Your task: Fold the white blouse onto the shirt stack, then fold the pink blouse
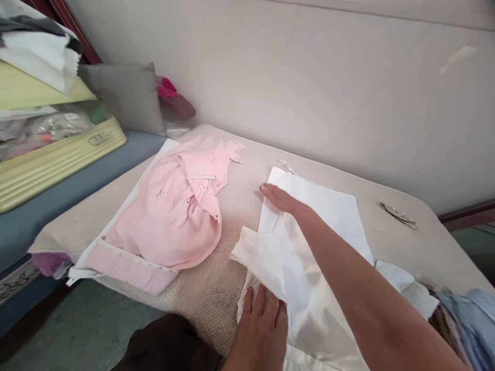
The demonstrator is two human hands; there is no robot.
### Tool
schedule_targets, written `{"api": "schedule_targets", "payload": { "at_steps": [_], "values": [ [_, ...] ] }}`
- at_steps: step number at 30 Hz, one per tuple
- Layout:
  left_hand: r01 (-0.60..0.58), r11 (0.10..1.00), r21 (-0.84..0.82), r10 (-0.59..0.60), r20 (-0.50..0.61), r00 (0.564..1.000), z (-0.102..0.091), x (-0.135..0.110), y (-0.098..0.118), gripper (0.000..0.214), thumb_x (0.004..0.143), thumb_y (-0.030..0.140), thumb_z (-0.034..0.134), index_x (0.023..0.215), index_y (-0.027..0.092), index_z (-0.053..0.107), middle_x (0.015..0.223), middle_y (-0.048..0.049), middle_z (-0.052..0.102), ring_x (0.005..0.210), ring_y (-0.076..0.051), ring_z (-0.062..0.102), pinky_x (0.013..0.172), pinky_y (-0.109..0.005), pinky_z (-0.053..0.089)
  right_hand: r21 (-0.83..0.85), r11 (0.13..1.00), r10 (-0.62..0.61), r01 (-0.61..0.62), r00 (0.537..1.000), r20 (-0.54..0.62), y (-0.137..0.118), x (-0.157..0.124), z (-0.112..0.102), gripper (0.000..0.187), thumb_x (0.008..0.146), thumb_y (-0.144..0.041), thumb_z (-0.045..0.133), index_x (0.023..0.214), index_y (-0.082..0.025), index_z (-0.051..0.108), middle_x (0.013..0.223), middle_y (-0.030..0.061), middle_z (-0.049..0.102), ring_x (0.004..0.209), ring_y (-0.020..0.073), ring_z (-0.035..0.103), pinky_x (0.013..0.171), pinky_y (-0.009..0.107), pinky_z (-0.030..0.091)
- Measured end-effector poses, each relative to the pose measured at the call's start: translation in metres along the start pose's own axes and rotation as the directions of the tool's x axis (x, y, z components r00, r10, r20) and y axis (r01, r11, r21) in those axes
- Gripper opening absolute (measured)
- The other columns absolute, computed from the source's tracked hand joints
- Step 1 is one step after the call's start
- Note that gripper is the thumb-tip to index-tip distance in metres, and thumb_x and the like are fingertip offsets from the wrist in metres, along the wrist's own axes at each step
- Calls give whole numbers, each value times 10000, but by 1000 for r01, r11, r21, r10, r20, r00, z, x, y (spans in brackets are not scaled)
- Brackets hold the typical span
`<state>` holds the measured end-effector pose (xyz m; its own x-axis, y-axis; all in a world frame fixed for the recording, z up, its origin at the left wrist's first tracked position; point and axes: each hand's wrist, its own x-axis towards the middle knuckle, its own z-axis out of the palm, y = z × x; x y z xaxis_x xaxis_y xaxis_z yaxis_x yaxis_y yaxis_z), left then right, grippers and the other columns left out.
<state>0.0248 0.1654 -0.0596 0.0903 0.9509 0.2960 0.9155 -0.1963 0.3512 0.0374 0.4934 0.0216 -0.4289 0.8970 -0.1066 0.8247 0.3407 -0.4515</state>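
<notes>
A white garment [305,232] lies spread on the padded bed-like surface [232,206], with a sleeve-like flap [261,252] turned over at its left side. My left hand [266,319] rests on the garment's near left edge, fingers stretched out flat just below the flap. Reaching across the cloth, my right hand [280,198] lies at its far left corner with the fingers extended along the edge. Neither hand visibly grips the fabric. To the left of both hands is a pink garment [166,206] with lace trim, lying on a white cloth or sheet.
Eyeglasses [398,215] lie at the right near the wall. More clothes [464,324] are heaped at the lower right. On the left stand an open yellow suitcase [77,149] with packed items and a grey pillow [124,98]. A dark-clothed knee [170,345] shows at the bottom.
</notes>
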Motion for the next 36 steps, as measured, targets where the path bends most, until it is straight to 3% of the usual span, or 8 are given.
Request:
{"api": "schedule_targets", "payload": {
  "at_steps": [5, 9, 13, 17, 21, 27, 33, 36],
  "values": [
    [4, 989, -149, 18, 148, 989, -48, 8, 0, 483, 965, 270, 503, 1441, 193, 538, 1442, -140, 566, 1413, -347, 419, 1179, -579, 326, -218, 908, -370, 358, 929, -17, -38, -171, 15, 552, 868, -600, 629, 1270, -227, 565, 1189, 128, 655, 1068, 309, 601, 914, 422, 472],
    [-10, 987, -161, 47, 230, 972, -64, 9, -1, 533, 953, 167, 457, 1484, 193, 487, 1514, -134, 504, 1459, -309, 370, 1207, -545, 290, -346, 919, -251, 190, 958, -139, -28, -242, 29, 46, 863, -204, 552, 855, -240, 581, 837, 84, 659, 784, 259, 614, 724, 367, 442],
    [-25, 994, -102, 56, 304, 951, -75, 12, -4, 518, 911, 43, 378, 1390, 143, 551, 1539, -146, 472, 1460, -276, 378, 1198, -490, 311, 235, 959, 210, -156, 951, -225, 23, -266, 24, 194, 894, -345, 534, 725, -262, 487, 636, -3, 591, 587, 194, 580, 597, 310, 427],
    [110, 994, -27, -100, 240, 966, -91, 8, -9, 519, 872, 49, 453, 1381, 141, 498, 1538, -170, 442, 1440, -281, 392, 1157, -453, 346, 691, 618, 449, -374, 890, 80, 61, -284, 22, 408, 900, -561, 529, 643, -254, 452, 599, 11, 604, 504, 164, 562, 495, 288, 435],
    [458, 888, 35, -454, 227, 862, -102, 0, -14, 254, 889, 239, 572, 1128, 170, 518, 1136, -115, 632, 1078, -269, 614, 902, -379, 480, 667, 649, 394, -366, 912, 117, 65, -286, 18, 430, 870, -592, 603, 654, -232, 510, 657, 55, 690, 510, 157, 606, 501, 281, 477],
    [538, 843, -10, -515, 272, 813, -105, 5, -15, 174, 846, 136, 540, 964, 227, 452, 918, -18, 617, 855, -201, 608, 781, -312, 419, 742, 575, 421, -346, 902, 94, 61, -280, 11, 325, 843, -428, 617, 646, -254, 425, 646, 39, 706, 522, 154, 616, 486, 257, 465],
    [559, 822, -111, -510, 296, 808, -104, 4, -23, 204, 798, 84, 517, 926, 237, 471, 751, 34, 549, 719, -167, 533, 679, -285, 346, 348, 885, 335, -308, 942, -21, 71, -281, 10, 271, 843, -317, 575, 609, -248, 458, 586, 2, 659, 536, 164, 611, 625, 299, 478],
    [569, 809, -146, -504, 323, 801, -104, 1, -29, 234, 797, 73, 507, 962, 237, 482, 737, 40, 548, 710, -164, 523, 682, -285, 338, 153, 933, 337, -325, 940, -60, 73, -277, 11, 255, 818, -281, 588, 586, -248, 490, 591, 16, 639, 605, 188, 622, 624, 297, 445]
  ]
}}
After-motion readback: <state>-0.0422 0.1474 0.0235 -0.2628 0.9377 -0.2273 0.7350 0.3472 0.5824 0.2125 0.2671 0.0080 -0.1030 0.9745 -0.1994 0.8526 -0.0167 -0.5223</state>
